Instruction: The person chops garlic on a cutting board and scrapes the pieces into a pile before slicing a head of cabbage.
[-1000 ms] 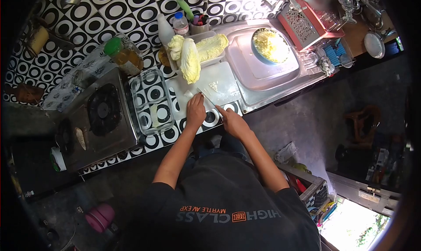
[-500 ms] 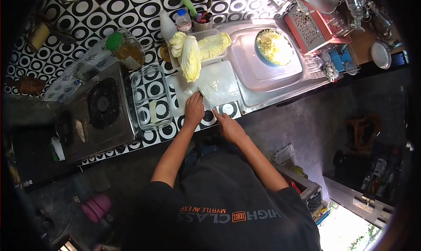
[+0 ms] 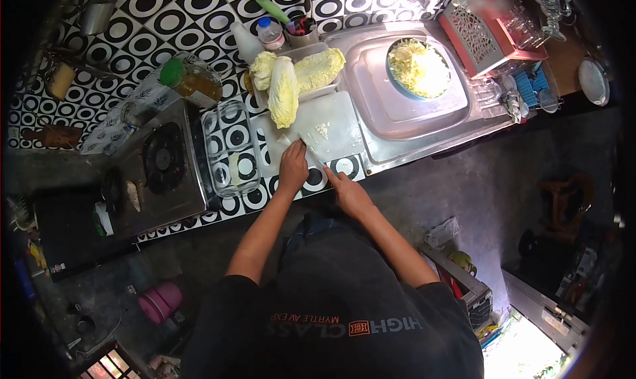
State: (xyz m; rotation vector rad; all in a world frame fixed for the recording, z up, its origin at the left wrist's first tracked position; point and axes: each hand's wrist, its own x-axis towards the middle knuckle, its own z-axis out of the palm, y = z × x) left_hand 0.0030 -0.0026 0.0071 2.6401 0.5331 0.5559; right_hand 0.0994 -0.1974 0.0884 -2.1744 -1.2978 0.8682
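Note:
My right hand (image 3: pixel 346 190) is closed round the handle of a knife (image 3: pixel 314 155), whose blade lies over the white cutting board (image 3: pixel 341 111). Beside the blade, my left hand (image 3: pixel 293 164) rests on the board with its fingers pressed together on a pale piece (image 3: pixel 286 139), too small to name. Small chopped white bits (image 3: pixel 322 129) lie on the board, just beyond the blade. A whole napa cabbage (image 3: pixel 283 93) leans from a tray over the board's far edge, with another cabbage (image 3: pixel 320 69) lying in the tray.
Left of the board stands a glass dish (image 3: pixel 232 187), then a gas stove (image 3: pixel 192 200). A bowl of shredded cabbage (image 3: pixel 419 68) sits on the metal sink (image 3: pixel 377 144) at right. Behind are a blue-capped bottle (image 3: pixel 271 35) and a red rack (image 3: pixel 470 41).
The camera view has shifted and turned slightly. Both hands keep nearly the same places, with the knife still in my right hand.

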